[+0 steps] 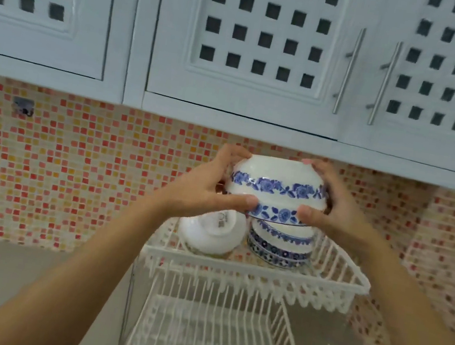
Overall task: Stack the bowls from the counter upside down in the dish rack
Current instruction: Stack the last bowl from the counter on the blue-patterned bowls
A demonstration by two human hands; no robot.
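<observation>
Both hands gripped the upturned bowls (276,190): left hand (210,186) at nine o'clock, right hand (330,205) at three. They hovered above the stack (280,246) in the rack (258,274).

Left hand (206,189): forearm extended forward, fingers curled, thumb lower, gripped white blue-flowered ceramic bowl (275,187) | Right hand (330,207): mirrored the pose, clasped its opposite side

A white wire dish rack (250,270) stands on a grey counter (12,282). Its upper tier carries, directly beneath the gripped bowls, a stack of upturned blue-patterned bowls (280,248). Just left of that stack, under the left-hand grip, a plain white bowl (209,236) lies upside down, tilted. The rack's lower tier sits nearer.
</observation>
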